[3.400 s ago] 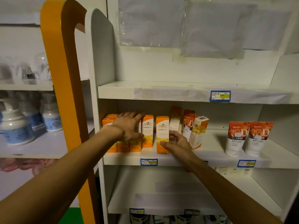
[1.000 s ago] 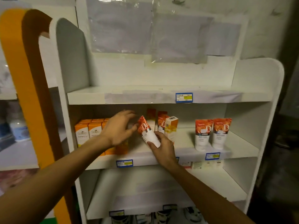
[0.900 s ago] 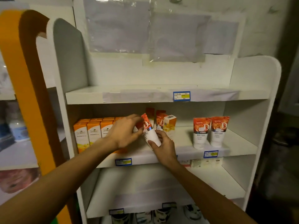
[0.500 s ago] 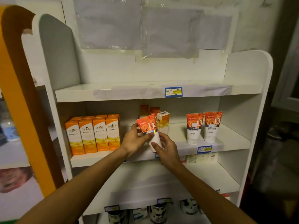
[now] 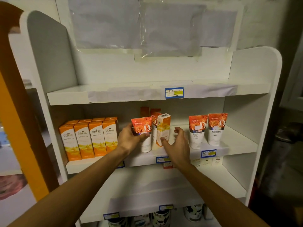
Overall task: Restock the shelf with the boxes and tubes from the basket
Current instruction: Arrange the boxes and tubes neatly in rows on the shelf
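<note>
Left hand: my left hand (image 5: 131, 138) grips the orange-and-white tube (image 5: 143, 134), thumb across the front, fingers round the back. Tube is upright, cap down, on or just above the middle shelf (image 5: 237, 145) (can't tell if the cap is bearing yet).

Right hand: my right hand (image 5: 176, 141) is spread, holding nothing; one fingertip sits at the lower front of the tilted white-and-orange box (image 5: 163, 129), which leans just beside the tube.

Stock so far: four orange boxes (image 5: 89, 139) in a tidy front row at left w/ more behind; two matching tubes (image 5: 207, 129) stand at right, well apart from the one I hold.

Basket: not in view.

Step (my read): seating this tube, approx. mid-task since the shelf has gaps.

Risk 1: the leaning box. Any nudge from tube or fingertip could tip it onto the packs behind, or forward off the edge.

Risk 2: letting go before the cap sits flat; a top-heavy tube on a small cap would topple.

Risk 3: tube parked apart from its pair at right, so the row is split.
</note>
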